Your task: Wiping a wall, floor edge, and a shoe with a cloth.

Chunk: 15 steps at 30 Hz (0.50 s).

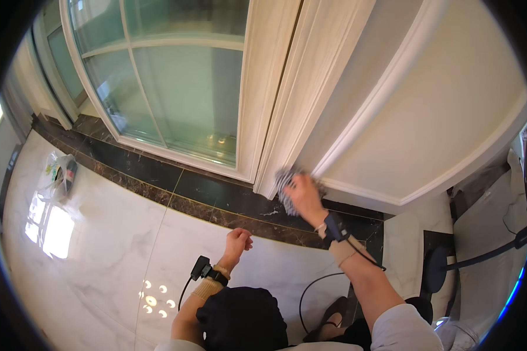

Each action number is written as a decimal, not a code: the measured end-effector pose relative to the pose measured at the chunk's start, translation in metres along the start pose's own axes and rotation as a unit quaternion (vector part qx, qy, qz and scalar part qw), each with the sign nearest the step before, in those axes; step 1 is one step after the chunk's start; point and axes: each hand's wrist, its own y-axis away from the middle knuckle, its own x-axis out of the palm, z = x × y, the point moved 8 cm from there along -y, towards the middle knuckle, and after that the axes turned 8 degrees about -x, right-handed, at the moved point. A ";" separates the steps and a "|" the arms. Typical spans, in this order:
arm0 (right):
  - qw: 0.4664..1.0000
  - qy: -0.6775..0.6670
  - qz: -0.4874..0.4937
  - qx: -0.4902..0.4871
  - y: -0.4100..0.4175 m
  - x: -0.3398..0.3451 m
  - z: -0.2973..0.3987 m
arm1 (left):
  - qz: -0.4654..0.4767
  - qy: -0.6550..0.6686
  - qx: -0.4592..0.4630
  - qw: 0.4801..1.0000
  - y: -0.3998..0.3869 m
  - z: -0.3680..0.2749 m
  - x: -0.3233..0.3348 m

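My right hand [304,195] presses a crumpled grey-and-white striped cloth [285,182] to the foot of the white door frame [285,136], where it meets the wall panel and the dark floor border. The cloth is partly blurred and partly hidden behind my fingers. Lower and to the left, my left hand [238,245] hangs over the pale floor with its fingers curled in and nothing visible in them. A black device on a strap sits on each wrist, with a cable running from it. Left of the frame stands a white door with glass panes [184,101].
A clear plastic bag [59,175] with a dark bottle in it lies on the marble floor at the left. The black stone border [197,188] runs along the door. A dark round base [434,270] with a pole is at the right, beside a pale covered object [487,219].
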 end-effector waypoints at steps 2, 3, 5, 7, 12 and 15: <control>0.993 -0.018 0.092 -0.067 0.037 0.021 0.010 | 0.007 0.004 0.011 1.000 0.005 -0.006 0.006; 0.992 -0.080 0.089 -0.042 0.040 0.014 0.015 | 0.006 0.005 0.019 1.000 0.005 -0.008 0.002; 0.996 -0.082 0.005 -0.028 0.021 -0.044 0.019 | 0.000 0.005 0.010 1.000 0.001 -0.001 0.001; 0.990 -0.051 -0.121 -0.053 -0.019 -0.133 0.042 | -0.030 0.021 0.014 0.999 0.006 0.009 -0.026; 0.753 0.319 -0.523 -0.240 -0.070 -0.455 0.120 | -0.027 0.025 0.003 0.999 0.001 0.019 -0.024; 0.720 0.394 -0.531 -0.212 -0.141 -0.555 0.135 | 0.003 0.024 0.001 1.000 -0.002 0.018 0.003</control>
